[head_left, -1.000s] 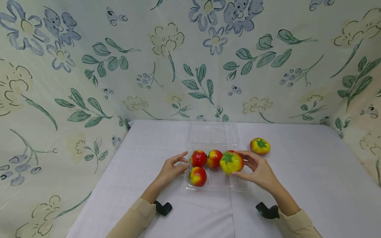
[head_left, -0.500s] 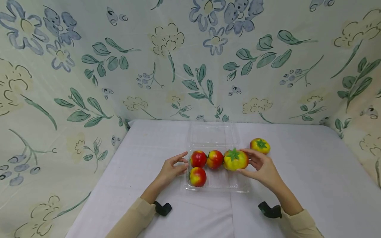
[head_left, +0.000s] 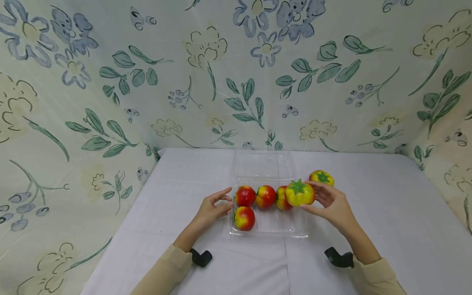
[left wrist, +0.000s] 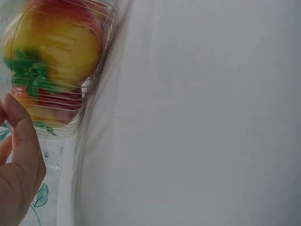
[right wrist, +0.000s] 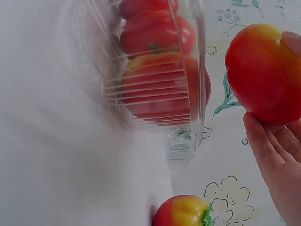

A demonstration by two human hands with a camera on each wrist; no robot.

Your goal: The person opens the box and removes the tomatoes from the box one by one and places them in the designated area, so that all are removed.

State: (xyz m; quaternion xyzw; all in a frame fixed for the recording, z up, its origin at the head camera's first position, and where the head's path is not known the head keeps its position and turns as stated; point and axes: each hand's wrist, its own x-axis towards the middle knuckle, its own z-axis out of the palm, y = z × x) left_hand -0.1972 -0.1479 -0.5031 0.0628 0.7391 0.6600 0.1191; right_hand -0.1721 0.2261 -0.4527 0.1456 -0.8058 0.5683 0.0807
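Note:
A clear plastic clamshell box (head_left: pixel 269 235) lies with its lid (head_left: pixel 263 165) folded back. Inside, a back row holds a left tomato (head_left: pixel 245 196), a middle one and a right tomato (head_left: pixel 282 198), all red and yellow; another tomato (head_left: pixel 244 218) sits at the front left. My right hand (head_left: pixel 333 207) holds a red and yellow tomato (head_left: pixel 300 193) with a green star-shaped calyx, pinched between thumb and fingers. In the right wrist view this tomato (right wrist: pixel 265 75) is above the box's rim. My left hand (head_left: pixel 214 208) has loosely extended fingers at the box's left wall.
One more tomato (head_left: pixel 322 177) lies on the white cloth behind my right hand, to the right of the box. The white-covered table (head_left: pixel 177 180) ends at a floral cloth wall (head_left: pixel 221 102) at the back.
My right hand has moved to the right with its tomato, uncovering the tomato at the right of the back row. The left hand stays at the box's left wall.

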